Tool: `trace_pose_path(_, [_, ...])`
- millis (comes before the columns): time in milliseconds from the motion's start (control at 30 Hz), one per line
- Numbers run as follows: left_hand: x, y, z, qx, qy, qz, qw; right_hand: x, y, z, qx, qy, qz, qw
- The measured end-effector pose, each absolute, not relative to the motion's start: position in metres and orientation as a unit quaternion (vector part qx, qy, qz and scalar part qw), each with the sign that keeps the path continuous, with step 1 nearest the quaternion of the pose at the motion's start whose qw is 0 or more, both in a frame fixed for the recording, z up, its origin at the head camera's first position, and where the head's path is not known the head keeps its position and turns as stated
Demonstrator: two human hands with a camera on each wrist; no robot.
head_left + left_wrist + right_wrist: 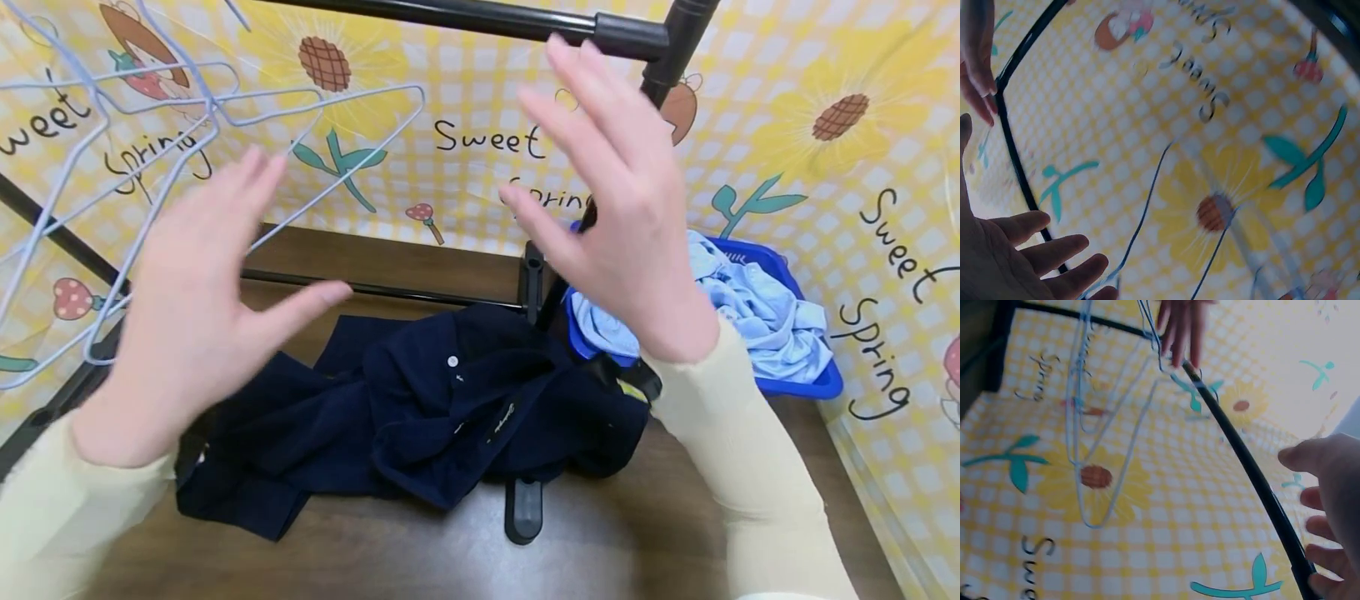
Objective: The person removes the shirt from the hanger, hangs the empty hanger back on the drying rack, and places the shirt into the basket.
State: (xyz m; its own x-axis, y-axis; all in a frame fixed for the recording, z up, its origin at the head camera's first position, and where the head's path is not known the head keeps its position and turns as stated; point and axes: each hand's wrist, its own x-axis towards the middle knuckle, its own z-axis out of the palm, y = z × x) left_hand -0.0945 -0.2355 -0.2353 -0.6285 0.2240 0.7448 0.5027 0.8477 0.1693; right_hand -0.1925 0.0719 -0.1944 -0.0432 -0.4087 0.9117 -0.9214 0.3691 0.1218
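Both hands are raised in front of a black clothes rack, fingers spread and nothing held. The left hand (pixel 191 300) is beside several light blue wire hangers (pixel 213 117) at the upper left in the head view, its thumb pointing right. Just below the rack's top bar (pixel 450 15), near its right corner, is the right hand (pixel 626 196), palm turned inward. Beneath the hands a heap of dark navy clothing (pixel 420 408) with a white button lies over the rack's base. In the right wrist view the hangers (pixel 1094 425) hang by the bar (pixel 1241 456).
A blue basket (pixel 806 387) with light blue garments (pixel 780 325) stands on the floor at the right. A black foot of the rack (pixel 523 512) sticks out below the navy heap. Yellow checked sheeting (pixel 480 108) with flowers and lettering covers the walls behind the rack.
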Motion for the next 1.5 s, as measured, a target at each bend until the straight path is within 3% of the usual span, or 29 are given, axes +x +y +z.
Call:
trace_pose_path(133, [-0.093, -0.23, -0.271, -0.204, -0.918, -0.172, 0.293, -0.177, 0.082, -0.226, 0.518, -0.723, 0.266, 0.372])
trace_pose_path(333, [-0.086, -0.219, -0.335, -0.195, -0.962, -0.113, 0.151, -0.159, 0.099, -0.302, 0.515, -0.817, 0.221, 0.137])
trace_pose_path(433, [-0.083, -0.215, -0.363, -0.188, -0.974, -0.096, 0.085, -0.149, 0.103, -0.338, 0.492, -0.843, 0.207, 0.061])
trace_pose_path(600, [-0.081, -0.213, -0.396, -0.155, -0.983, -0.095, 0.006, -0.138, 0.107, -0.384, 0.445, -0.874, 0.195, 0.015])
trace_pose_path(800, [-0.088, -0.219, -0.413, -0.084, -0.991, -0.09, -0.05, -0.134, 0.11, -0.417, 0.392, -0.903, 0.173, 0.014])
trace_pose_path(900, [-0.092, -0.219, -0.418, -0.089, -0.988, -0.121, -0.046, -0.134, 0.109, -0.423, 0.386, -0.905, 0.179, 0.03])
trace_pose_path(1200, [-0.088, -0.201, -0.413, -0.164, -0.963, -0.211, 0.029, -0.137, 0.102, -0.427, 0.407, -0.889, 0.203, 0.047])
trace_pose_path(1367, [-0.087, -0.185, -0.386, -0.249, -0.92, -0.27, 0.136, -0.139, 0.103, -0.421, 0.402, -0.887, 0.222, 0.044])
trace_pose_path(1500, [-0.088, -0.173, -0.366, -0.355, -0.818, -0.356, 0.278, -0.142, 0.107, -0.417, 0.407, -0.877, 0.243, 0.081])
